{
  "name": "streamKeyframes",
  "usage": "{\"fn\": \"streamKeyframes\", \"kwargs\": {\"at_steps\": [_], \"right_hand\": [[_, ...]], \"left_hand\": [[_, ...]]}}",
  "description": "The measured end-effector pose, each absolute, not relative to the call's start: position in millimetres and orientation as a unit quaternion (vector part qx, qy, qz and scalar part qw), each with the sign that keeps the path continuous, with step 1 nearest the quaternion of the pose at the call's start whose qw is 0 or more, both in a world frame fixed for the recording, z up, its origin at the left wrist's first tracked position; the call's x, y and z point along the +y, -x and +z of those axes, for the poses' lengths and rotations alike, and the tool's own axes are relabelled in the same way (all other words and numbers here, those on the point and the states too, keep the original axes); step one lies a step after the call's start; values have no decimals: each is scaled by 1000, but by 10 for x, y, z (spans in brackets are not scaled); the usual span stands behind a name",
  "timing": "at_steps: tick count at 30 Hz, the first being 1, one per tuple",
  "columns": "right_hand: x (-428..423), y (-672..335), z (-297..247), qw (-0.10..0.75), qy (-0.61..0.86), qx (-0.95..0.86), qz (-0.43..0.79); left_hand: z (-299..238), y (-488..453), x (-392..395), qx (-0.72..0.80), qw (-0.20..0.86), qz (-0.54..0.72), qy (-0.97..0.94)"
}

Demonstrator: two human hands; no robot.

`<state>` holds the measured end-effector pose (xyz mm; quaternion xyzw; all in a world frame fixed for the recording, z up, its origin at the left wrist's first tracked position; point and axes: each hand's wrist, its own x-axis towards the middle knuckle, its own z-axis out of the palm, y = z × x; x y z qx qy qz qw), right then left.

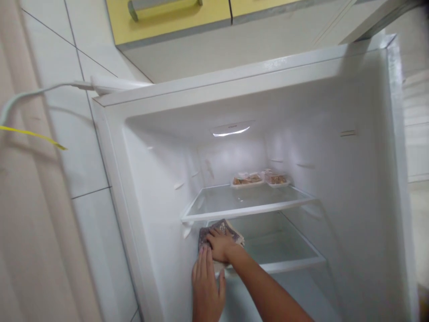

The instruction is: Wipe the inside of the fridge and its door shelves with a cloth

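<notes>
A patterned dark-and-cream cloth lies against the left inner wall of a white refrigerator, over the lower glass shelf. My right hand reaches in from the lower right and presses on the cloth with its fingers over it. Just below, my left hand is held upright with fingers stretched out and thumb apart. Its fingertips are close to the cloth's lower left edge; whether they touch it, I cannot tell.
Two film-wrapped food trays stand at the back of the upper glass shelf. A lit lamp is in the ceiling. Yellow cabinets hang above, and a cable runs at the left beside a tiled wall.
</notes>
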<state>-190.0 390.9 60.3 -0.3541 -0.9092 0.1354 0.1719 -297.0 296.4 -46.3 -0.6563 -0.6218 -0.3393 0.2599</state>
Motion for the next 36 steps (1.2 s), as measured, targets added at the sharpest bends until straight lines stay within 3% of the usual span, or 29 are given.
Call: {"fn": "streamKeyframes", "kwargs": {"at_steps": [13, 26, 36], "right_hand": [[4535, 2004, 569, 154, 492, -850, 110], [4846, 222, 352, 155, 632, -759, 24], [4317, -20, 394, 153, 620, -769, 9]], "left_hand": [[-566, 3081, 2969, -628, 261, -234, 695], [-452, 3022, 2935, -634, 251, -248, 689], [-369, 2999, 2913, -608, 295, -262, 689]]}}
